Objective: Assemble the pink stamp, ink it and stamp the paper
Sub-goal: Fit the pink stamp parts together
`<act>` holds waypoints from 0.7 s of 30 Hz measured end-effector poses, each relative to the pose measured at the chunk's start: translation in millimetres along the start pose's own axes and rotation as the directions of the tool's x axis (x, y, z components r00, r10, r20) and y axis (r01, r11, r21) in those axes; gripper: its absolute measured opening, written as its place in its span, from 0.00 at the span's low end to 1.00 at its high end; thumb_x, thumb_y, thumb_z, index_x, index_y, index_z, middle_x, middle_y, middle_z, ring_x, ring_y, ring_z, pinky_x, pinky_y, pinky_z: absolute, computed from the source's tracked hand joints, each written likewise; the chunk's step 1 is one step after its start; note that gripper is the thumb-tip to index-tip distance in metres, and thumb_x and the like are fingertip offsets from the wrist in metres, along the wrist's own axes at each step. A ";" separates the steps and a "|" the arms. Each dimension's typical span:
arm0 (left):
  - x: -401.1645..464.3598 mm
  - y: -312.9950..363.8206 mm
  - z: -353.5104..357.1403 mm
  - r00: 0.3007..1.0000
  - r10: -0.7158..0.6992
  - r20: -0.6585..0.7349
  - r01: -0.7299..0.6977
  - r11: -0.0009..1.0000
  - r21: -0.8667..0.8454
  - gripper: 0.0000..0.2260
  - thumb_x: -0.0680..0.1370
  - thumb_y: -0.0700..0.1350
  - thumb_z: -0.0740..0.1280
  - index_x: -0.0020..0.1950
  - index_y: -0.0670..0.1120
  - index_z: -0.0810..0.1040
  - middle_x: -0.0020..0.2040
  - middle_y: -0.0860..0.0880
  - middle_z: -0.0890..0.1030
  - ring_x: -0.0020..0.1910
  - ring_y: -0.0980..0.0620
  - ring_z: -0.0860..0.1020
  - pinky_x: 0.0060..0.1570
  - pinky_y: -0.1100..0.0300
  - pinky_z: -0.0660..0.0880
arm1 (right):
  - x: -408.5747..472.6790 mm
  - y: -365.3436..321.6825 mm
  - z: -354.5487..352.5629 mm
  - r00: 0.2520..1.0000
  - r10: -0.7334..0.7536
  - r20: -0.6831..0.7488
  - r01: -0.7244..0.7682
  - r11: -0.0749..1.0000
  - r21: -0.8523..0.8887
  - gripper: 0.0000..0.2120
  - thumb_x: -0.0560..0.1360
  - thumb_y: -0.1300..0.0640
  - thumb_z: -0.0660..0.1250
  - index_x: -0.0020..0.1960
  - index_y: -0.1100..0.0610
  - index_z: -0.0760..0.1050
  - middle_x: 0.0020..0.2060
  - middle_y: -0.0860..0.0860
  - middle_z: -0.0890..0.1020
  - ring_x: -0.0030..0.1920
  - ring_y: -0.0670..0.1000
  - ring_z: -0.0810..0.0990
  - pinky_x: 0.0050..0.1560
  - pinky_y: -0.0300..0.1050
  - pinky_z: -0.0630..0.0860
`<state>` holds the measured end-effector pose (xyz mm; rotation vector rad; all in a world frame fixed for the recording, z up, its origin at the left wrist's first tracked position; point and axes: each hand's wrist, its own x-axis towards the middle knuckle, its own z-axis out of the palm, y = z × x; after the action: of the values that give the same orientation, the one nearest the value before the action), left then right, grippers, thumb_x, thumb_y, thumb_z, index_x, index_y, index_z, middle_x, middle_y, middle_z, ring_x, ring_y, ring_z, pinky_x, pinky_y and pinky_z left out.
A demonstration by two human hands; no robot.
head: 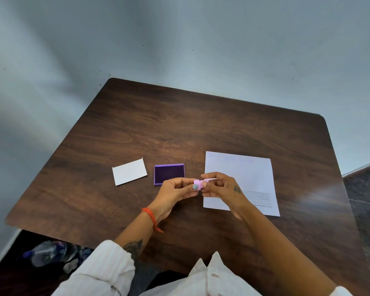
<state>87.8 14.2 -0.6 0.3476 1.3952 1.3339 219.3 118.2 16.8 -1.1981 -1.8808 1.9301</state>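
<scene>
Fingertips of both hands meet on the small pink plastic stamp (199, 184), held in the air above the dark wooden table (137, 129): the left hand (177, 192) pinches its blocky end between thumb and forefinger, and the right hand (221, 186) grips the other side. From that block a thin pale-pink part juts right and slightly away, so the long axis runs roughly left to right. Just left of it, the open purple square ink pad tray (169, 174) holds a dark violet pad. At right, under the right hand, lies the white printed paper sheet (250, 178), with faint round stamp marks along its far edge. A white card (129, 171) lies further left.
</scene>
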 end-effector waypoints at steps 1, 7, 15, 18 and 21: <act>0.2 0.0 0.2 1.000 0.000 -0.004 0.000 1.000 0.004 0.09 0.70 0.38 0.71 0.50 0.44 0.82 0.49 0.47 0.84 0.47 0.52 0.83 0.43 0.64 0.80 | 0.0 -1.0 0.7 1.000 0.030 -0.010 -0.030 1.000 0.001 0.11 0.73 0.52 0.68 0.52 0.55 0.77 0.43 0.50 0.82 0.42 0.48 0.83 0.40 0.33 0.80; 0.2 -1.1 0.2 1.000 -0.001 0.013 0.001 0.999 0.035 0.10 0.70 0.39 0.72 0.51 0.44 0.82 0.50 0.47 0.84 0.48 0.52 0.83 0.44 0.64 0.80 | -1.0 -1.3 1.0 1.000 0.005 -0.029 -0.007 0.998 -0.064 0.07 0.72 0.53 0.68 0.47 0.55 0.78 0.42 0.52 0.82 0.39 0.48 0.82 0.36 0.29 0.78; 0.9 -1.3 0.6 1.000 -0.004 -0.002 0.004 0.999 0.042 0.10 0.71 0.38 0.71 0.51 0.44 0.81 0.50 0.47 0.84 0.46 0.53 0.83 0.43 0.64 0.80 | 1.6 -0.8 -1.2 0.996 0.088 -0.025 -0.089 0.994 -0.058 0.12 0.72 0.49 0.67 0.49 0.57 0.77 0.42 0.53 0.83 0.38 0.49 0.83 0.41 0.36 0.80; -0.2 -0.6 1.4 1.000 -0.003 0.009 0.003 0.999 0.038 0.10 0.71 0.38 0.71 0.51 0.44 0.81 0.48 0.47 0.84 0.46 0.54 0.83 0.40 0.66 0.79 | 0.4 -1.2 -2.6 0.999 0.038 -0.017 -0.039 0.997 -0.068 0.08 0.72 0.53 0.69 0.47 0.56 0.79 0.41 0.52 0.83 0.38 0.48 0.82 0.40 0.33 0.79; -1.2 -0.5 0.2 1.000 -0.016 0.005 0.015 1.000 0.022 0.09 0.71 0.37 0.71 0.51 0.43 0.81 0.48 0.47 0.84 0.45 0.53 0.83 0.38 0.67 0.79 | -1.7 -5.0 -5.4 1.000 -0.019 -0.019 0.018 0.998 -0.064 0.03 0.70 0.55 0.71 0.43 0.51 0.79 0.39 0.47 0.82 0.40 0.48 0.82 0.39 0.30 0.77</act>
<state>88.5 13.1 -0.3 0.3544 1.4063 1.3047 222.1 122.0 22.8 -1.2085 -1.9510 1.8549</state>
